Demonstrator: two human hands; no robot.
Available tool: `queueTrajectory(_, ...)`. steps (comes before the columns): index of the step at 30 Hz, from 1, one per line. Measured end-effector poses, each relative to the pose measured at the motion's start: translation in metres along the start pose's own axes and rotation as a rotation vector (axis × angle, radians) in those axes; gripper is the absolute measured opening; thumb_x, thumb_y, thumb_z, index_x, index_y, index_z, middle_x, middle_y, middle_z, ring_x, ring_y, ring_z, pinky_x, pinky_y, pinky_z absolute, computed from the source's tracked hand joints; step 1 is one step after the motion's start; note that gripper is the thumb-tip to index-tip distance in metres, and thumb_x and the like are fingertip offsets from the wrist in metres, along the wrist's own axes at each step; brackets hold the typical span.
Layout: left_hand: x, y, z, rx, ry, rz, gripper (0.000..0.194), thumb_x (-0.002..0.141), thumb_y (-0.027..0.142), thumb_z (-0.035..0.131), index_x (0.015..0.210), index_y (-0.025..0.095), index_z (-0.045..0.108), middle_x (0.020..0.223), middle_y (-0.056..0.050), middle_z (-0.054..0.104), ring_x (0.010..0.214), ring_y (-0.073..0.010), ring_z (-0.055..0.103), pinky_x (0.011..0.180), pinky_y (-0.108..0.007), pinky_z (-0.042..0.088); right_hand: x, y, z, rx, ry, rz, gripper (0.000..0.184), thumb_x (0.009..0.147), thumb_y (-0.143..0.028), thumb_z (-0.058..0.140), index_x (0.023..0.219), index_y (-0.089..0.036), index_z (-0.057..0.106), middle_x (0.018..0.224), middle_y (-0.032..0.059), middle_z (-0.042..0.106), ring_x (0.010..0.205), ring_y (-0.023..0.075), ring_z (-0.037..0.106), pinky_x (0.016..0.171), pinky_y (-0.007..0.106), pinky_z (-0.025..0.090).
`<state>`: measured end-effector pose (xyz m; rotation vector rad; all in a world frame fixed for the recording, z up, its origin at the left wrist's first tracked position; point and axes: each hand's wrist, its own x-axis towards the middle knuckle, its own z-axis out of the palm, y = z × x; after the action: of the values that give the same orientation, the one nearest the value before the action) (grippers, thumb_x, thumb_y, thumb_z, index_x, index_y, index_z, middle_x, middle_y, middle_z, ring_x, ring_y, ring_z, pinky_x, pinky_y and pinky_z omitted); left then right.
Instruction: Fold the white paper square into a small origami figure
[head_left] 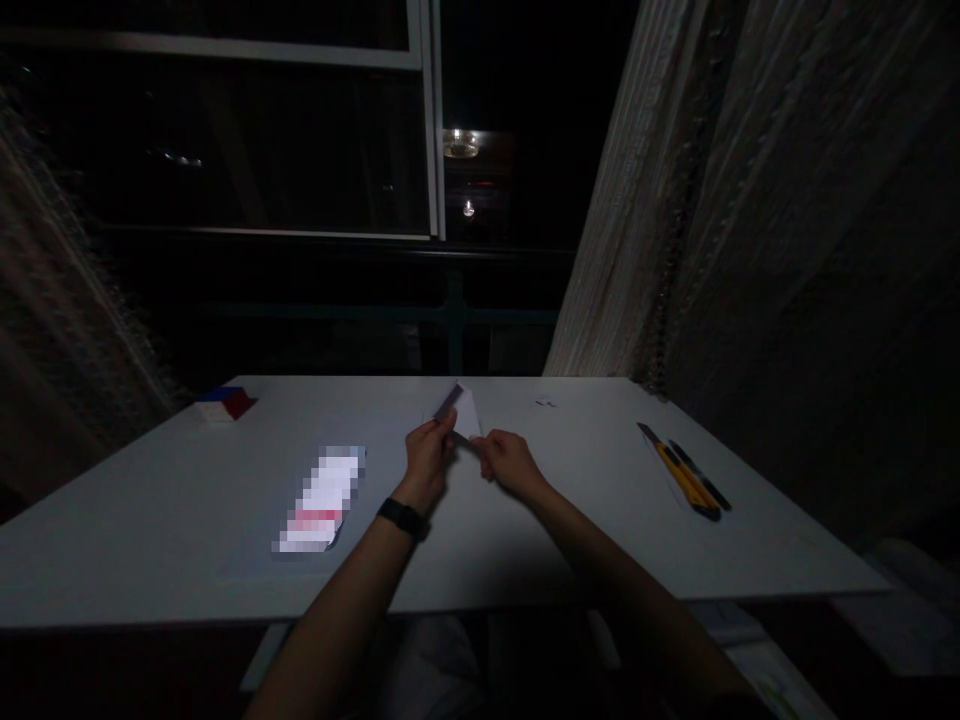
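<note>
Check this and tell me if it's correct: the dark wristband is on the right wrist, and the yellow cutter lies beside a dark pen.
One error: the head view shows the dark wristband on the left wrist, not the right. The yellow cutter does lie beside a dark pen.

Phone screen (324,497) — pixelated, paper (468,412) — partly hidden, curtains (810,220) cropped

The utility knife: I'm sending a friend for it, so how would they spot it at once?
On the white table, find the person's right hand, then look further right. Two slim things lie there side by side. The utility knife is the left one, its mostly yellow body setting it apart from the dark pen.
</note>
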<state>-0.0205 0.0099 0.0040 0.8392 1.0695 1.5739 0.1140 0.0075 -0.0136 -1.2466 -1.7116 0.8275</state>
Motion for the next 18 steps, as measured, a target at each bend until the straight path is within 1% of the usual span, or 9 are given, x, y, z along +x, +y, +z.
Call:
queueTrajectory(2,0.001,-0.001,-0.001,0.007,-0.002,0.014,0.042,0.056,0.045,0.072,0.049,0.016,0.043,0.039,0.006,0.040,0.035,-0.0036,0.031,0.036,-0.020,0.019,0.000,0.000,-0.002,0.025,-0.054,0.021,0.042,0.081,-0.052,0.043,0.060,-0.016,0.053,0.048,0.0004,0.057,0.043,0.0113,0.054,0.050,0.023,0.042)
queueTrajectory(3,0.002,-0.002,-0.001,0.022,0.009,0.031,0.041,0.057,0.046,0.070,0.049,0.015,0.044,0.040,0.006,0.040,0.035,-0.0039,0.031,0.037,-0.020,0.020,0.000,0.000,-0.002,0.010,-0.037,0.016,0.041,0.080,-0.052,0.044,0.068,-0.016,0.057,0.054,0.0018,0.060,0.047,0.0122,0.057,0.053,0.024,0.044)
queueTrajectory(5,0.003,-0.005,-0.001,0.077,0.046,0.076,0.040,0.060,0.047,0.068,0.048,0.015,0.047,0.040,0.005,0.041,0.036,-0.0045,0.032,0.038,-0.020,0.021,-0.001,-0.002,-0.002,-0.075,0.072,-0.015,0.041,0.075,-0.052,0.053,0.096,-0.017,0.056,0.077,0.0051,0.066,0.059,0.0137,0.060,0.060,0.027,0.045)
queueTrajectory(7,0.004,-0.009,-0.001,0.140,0.055,0.113,0.039,0.062,0.046,0.065,0.048,0.014,0.050,0.040,0.004,0.042,0.038,-0.0054,0.034,0.039,-0.020,0.023,-0.004,-0.004,-0.001,-0.194,0.169,-0.054,0.064,0.066,-0.048,0.065,0.120,-0.023,0.042,0.103,0.0073,0.062,0.070,0.0157,0.061,0.067,0.031,0.045)
queueTrajectory(8,0.005,-0.011,-0.001,0.151,0.037,0.117,0.038,0.063,0.046,0.064,0.050,0.013,0.052,0.041,0.004,0.043,0.039,-0.0058,0.035,0.040,-0.020,0.024,-0.005,-0.005,0.000,-0.243,0.188,-0.072,0.073,0.063,-0.046,0.068,0.126,-0.025,0.036,0.111,0.0079,0.058,0.076,0.0173,0.061,0.070,0.032,0.045)
queueTrajectory(9,0.005,-0.013,-0.001,0.152,0.000,0.112,0.037,0.063,0.046,0.064,0.051,0.013,0.053,0.042,0.004,0.044,0.040,-0.0064,0.037,0.041,-0.020,0.026,-0.006,-0.006,0.001,-0.279,0.193,-0.088,0.077,0.063,-0.044,0.068,0.129,-0.026,0.033,0.116,0.0083,0.055,0.083,0.0192,0.060,0.073,0.034,0.044)
queueTrajectory(12,0.009,-0.018,-0.001,0.178,-0.080,0.122,0.035,0.062,0.045,0.065,0.055,0.012,0.059,0.048,0.001,0.051,0.046,-0.0087,0.043,0.045,-0.021,0.030,-0.008,-0.007,0.002,-0.304,0.186,-0.127,0.073,0.067,-0.041,0.064,0.130,-0.026,0.031,0.117,0.0082,0.052,0.095,0.0220,0.056,0.076,0.035,0.043)
queueTrajectory(15,0.010,-0.020,-0.001,0.239,-0.073,0.160,0.034,0.062,0.044,0.065,0.053,0.012,0.059,0.048,0.000,0.051,0.047,-0.0090,0.043,0.046,-0.022,0.030,-0.006,-0.006,-0.001,-0.284,0.172,-0.136,0.071,0.068,-0.040,0.063,0.130,-0.026,0.031,0.115,0.0072,0.052,0.089,0.0199,0.057,0.073,0.033,0.044)
queueTrajectory(18,0.009,-0.019,-0.002,0.287,-0.095,0.156,0.035,0.063,0.044,0.064,0.050,0.012,0.057,0.045,0.001,0.048,0.044,-0.0079,0.038,0.045,-0.022,0.027,-0.003,-0.002,-0.004,-0.307,0.171,-0.166,0.065,0.069,-0.038,0.062,0.127,-0.024,0.036,0.112,0.0074,0.053,0.085,0.0185,0.057,0.072,0.032,0.044)
